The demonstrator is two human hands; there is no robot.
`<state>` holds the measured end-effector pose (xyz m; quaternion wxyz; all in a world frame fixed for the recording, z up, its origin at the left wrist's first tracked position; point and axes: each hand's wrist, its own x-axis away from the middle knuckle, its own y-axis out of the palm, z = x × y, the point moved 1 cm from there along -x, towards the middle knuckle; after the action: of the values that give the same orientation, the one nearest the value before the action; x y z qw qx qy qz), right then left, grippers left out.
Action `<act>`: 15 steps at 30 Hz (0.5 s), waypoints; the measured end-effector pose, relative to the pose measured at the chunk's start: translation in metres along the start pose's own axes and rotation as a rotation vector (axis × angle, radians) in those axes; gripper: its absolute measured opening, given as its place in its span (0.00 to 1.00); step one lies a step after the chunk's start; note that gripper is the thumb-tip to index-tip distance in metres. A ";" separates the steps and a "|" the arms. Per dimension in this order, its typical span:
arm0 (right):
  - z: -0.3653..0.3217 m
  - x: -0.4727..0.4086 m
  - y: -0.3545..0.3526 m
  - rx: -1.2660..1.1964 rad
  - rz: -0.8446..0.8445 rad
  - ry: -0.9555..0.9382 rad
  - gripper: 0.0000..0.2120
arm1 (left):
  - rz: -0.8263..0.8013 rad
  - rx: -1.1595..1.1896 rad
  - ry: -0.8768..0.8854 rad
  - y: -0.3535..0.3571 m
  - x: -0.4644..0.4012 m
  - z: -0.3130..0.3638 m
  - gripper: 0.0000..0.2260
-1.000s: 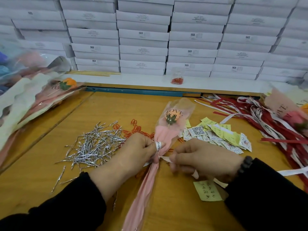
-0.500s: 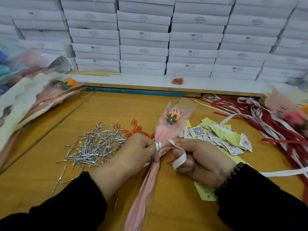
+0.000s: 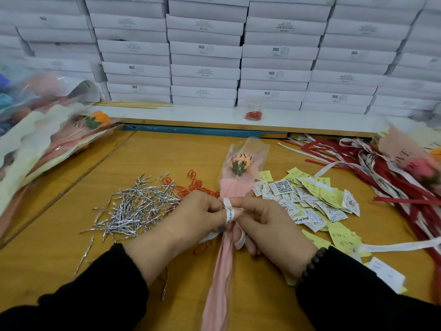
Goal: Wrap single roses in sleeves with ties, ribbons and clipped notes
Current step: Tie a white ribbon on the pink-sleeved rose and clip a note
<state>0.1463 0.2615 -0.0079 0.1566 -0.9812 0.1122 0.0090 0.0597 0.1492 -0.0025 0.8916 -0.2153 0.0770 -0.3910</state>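
Both hands, left point(image 3: 191, 218) and right point(image 3: 267, 223), pinch the white ribbon point(image 3: 229, 212) around the sleeved rose point(image 3: 239, 163); slack grip could unravel the loop.

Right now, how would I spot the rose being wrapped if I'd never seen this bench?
Start at the wooden table before the wall of white boxes. At its middle, between silver twist ties and paper notes, lies a rose in a pink sleeve. Only this one is held by both hands, a white ribbon around its neck.
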 end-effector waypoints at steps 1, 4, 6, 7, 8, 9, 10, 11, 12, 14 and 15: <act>0.000 0.000 0.000 -0.043 -0.010 0.006 0.16 | -0.005 0.021 -0.016 -0.001 0.000 -0.001 0.15; 0.002 -0.001 0.000 -0.120 -0.038 0.019 0.15 | -0.004 0.033 -0.036 -0.003 0.001 -0.001 0.14; 0.002 -0.001 -0.001 -0.139 -0.052 0.007 0.15 | -0.015 0.045 -0.036 -0.003 0.001 -0.002 0.14; 0.002 0.000 -0.002 -0.151 -0.054 -0.004 0.15 | -0.020 0.060 -0.036 -0.004 0.000 -0.002 0.13; 0.002 0.000 -0.004 -0.165 -0.056 -0.017 0.15 | -0.028 0.082 -0.035 -0.005 0.000 -0.002 0.12; 0.002 0.000 -0.005 -0.175 -0.059 -0.026 0.15 | -0.038 0.109 -0.035 -0.005 0.000 -0.002 0.10; 0.002 -0.001 -0.006 -0.177 -0.066 -0.032 0.15 | -0.049 0.139 -0.036 -0.006 0.000 -0.002 0.09; 0.002 -0.001 -0.007 -0.169 -0.077 -0.035 0.15 | -0.061 0.166 -0.040 -0.006 0.000 -0.003 0.08; 0.002 -0.002 -0.007 -0.155 -0.090 -0.034 0.15 | -0.071 0.187 -0.047 -0.006 0.001 -0.003 0.08; 0.002 -0.003 -0.007 -0.108 -0.112 -0.037 0.17 | -0.081 0.203 -0.054 -0.005 0.002 -0.003 0.07; 0.002 -0.004 -0.006 -0.077 -0.118 -0.046 0.17 | -0.082 0.207 -0.056 -0.004 0.003 -0.003 0.07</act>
<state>0.1443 0.2687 -0.0072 0.1214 -0.9910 0.0502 0.0266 0.0581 0.1438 -0.0030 0.8940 -0.1359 0.0024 -0.4269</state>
